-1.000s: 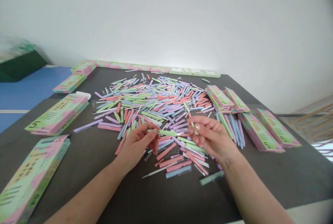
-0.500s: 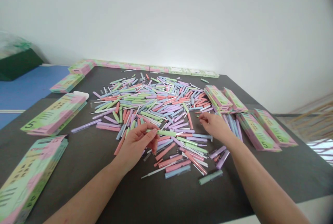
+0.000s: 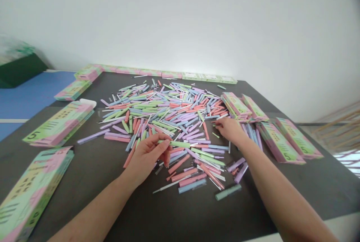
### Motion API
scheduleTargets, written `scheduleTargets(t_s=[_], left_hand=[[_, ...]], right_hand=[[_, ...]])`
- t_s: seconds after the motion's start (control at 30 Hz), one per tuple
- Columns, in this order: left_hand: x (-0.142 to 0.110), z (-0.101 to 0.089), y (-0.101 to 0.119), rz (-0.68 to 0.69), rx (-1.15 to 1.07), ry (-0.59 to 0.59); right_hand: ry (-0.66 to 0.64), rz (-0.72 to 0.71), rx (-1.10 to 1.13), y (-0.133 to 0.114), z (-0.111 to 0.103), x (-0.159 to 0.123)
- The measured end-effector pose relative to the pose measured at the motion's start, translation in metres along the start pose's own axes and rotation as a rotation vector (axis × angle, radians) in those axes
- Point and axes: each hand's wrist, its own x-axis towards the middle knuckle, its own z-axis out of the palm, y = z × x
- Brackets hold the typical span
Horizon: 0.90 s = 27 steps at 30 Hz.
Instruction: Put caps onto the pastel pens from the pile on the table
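My left hand [image 3: 152, 151] pinches a light-green pen barrel [image 3: 180, 144] between thumb and fingers, level above the near part of the pile. At the pile's right edge, my right hand [image 3: 228, 129] has its fingertips drawn together on the table. What they hold, if anything, is too small and covered to make out. A small green pen piece [image 3: 215, 135] lies just below those fingertips. Between and beyond both hands spreads a heap of pen parts [image 3: 168, 107] in green, purple, blue and coral, with thin white refills [image 3: 174, 186] among them.
Printed pastel boxes stand on the dark table [image 3: 157, 219]: a large box [image 3: 60, 122] and a nearer box [image 3: 35, 193] at left, several at right [image 3: 281, 142], and a row along the back [image 3: 171, 74]. A green cap piece [image 3: 228, 192] lies near the front.
My right hand has moved slightly up and left. A small green piece now shows on the table under its fingertips. My left hand keeps the green barrel in place.
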Motion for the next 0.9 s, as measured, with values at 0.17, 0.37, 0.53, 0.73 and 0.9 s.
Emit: scheduleTargets(t_s=[0.17,0.37,0.53,0.73,0.9], left_hand=[[0.0,0.0,0.0,-0.005,-0.005,-0.003],[0.0,-0.001,0.001,-0.012,-0.011,0.004],[-0.003,0.004,0.006,-0.028,-0.046,0.031],[-0.004,0.008,0.013,-0.025,-0.077,0.043],[-0.003,0.007,0.012,-0.023,-0.109,0.013]], right_hand=[[-0.014,-0.017,0.032,-0.002,0.002,0.002],[0.054,-0.006,0.242,-0.023,-0.014,-0.009],[0.042,-0.089,1.305,-0.075,-0.034,-0.044],[-0.066,-0.064,1.764,-0.111,-0.038,-0.068],[-0.076,-0.126,1.846,-0.118,-0.036,-0.074]])
